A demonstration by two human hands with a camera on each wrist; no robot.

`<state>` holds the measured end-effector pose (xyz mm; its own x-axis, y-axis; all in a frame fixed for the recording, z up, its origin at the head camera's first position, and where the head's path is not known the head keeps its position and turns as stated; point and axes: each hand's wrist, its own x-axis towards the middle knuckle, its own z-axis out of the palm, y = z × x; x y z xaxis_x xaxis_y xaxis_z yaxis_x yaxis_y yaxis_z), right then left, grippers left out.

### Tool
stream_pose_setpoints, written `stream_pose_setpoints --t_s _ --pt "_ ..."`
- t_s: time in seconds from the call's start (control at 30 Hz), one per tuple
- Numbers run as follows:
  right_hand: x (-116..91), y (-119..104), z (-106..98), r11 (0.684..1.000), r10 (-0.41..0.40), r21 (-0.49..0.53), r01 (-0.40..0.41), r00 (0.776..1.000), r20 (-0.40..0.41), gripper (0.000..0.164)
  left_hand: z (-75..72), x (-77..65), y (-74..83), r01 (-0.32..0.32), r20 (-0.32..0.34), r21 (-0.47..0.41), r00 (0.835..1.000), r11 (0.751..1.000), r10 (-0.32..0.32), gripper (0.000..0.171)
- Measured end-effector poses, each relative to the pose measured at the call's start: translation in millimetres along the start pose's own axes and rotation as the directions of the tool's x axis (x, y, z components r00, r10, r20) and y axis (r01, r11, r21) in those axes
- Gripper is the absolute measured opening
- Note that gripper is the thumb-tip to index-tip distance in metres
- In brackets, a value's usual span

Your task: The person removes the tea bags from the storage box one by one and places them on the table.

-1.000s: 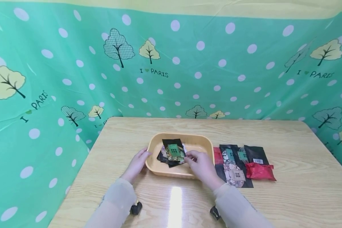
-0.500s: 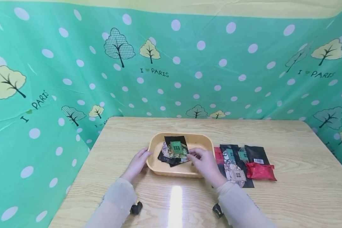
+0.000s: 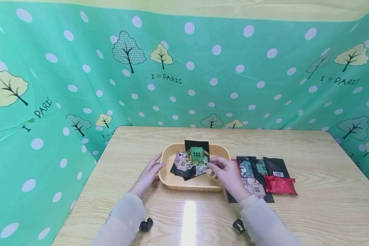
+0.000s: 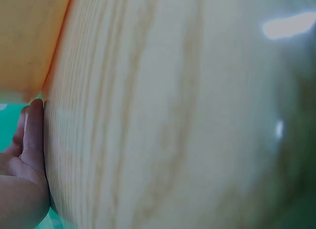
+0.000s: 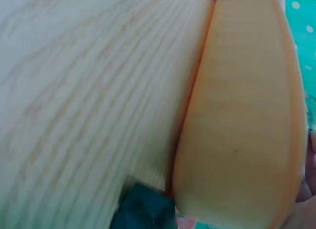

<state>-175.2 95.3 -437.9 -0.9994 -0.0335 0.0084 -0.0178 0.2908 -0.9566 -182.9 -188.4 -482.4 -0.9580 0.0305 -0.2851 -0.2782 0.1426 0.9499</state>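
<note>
A tan plastic basin [image 3: 184, 188] stands on the table, several black food packets inside. At its left end my left hand [image 3: 147, 174] holds the rim, thumb over the edge, other fingers along the outside; in the left wrist view fingers of that hand [image 4: 32, 135] touch the outer wall low down. My right hand [image 3: 226, 174] pinches the lower right corner of a black packet with a green label [image 3: 197, 154], tilted up above the others. Under it lies a packet with a pale label [image 3: 181, 163]. The right wrist view shows mostly the basin's side [image 5: 237, 115].
Right of the basin lie several flat black packets [image 3: 255, 189] and a shiny red packet [image 3: 281, 185]. Small black objects lie near each wrist, one on the left [image 3: 146, 224], one on the right [image 3: 239, 226]. A green printed cloth [image 3: 184, 68] hangs behind the table.
My right hand has raised the green-labelled packet and drawn it to the right, uncovering more of the packet with the pale label. My left hand stays at the basin's left end.
</note>
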Motion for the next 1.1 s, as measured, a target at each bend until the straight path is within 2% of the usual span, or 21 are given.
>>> stream_pose_setpoints --t_s 0.23,0.5,0.7,0.93,1.1 --pt "-5.4 -6.3 -21.0 0.998 0.035 0.046 -0.034 0.999 -0.013 0.021 -0.6 -0.6 0.9 -0.01 0.016 -0.017 1.0 1.0 0.011 0.063" --pt "-19.3 -8.1 -54.7 0.989 0.109 0.105 -0.107 0.994 -0.02 0.026 -1.3 -2.4 2.3 -0.014 0.044 -0.03 0.999 0.999 0.016 0.064" --pt "-31.7 -2.8 -80.0 0.985 0.15 0.092 -0.148 0.988 -0.019 0.032 -1.7 -1.6 2.6 -0.001 0.05 -0.02 0.999 1.0 0.002 0.061" --pt "-45.7 13.3 -105.1 0.979 0.189 0.09 -0.185 0.981 -0.033 0.029 -1.4 -1.9 2.5 0.006 0.056 -0.009 0.998 1.0 -0.005 0.06" --pt "-57.2 24.8 -119.3 0.977 0.197 0.095 -0.193 0.98 -0.035 0.017 -1.4 -2.1 1.6 0.005 0.053 -0.013 0.999 1.0 -0.004 0.06"
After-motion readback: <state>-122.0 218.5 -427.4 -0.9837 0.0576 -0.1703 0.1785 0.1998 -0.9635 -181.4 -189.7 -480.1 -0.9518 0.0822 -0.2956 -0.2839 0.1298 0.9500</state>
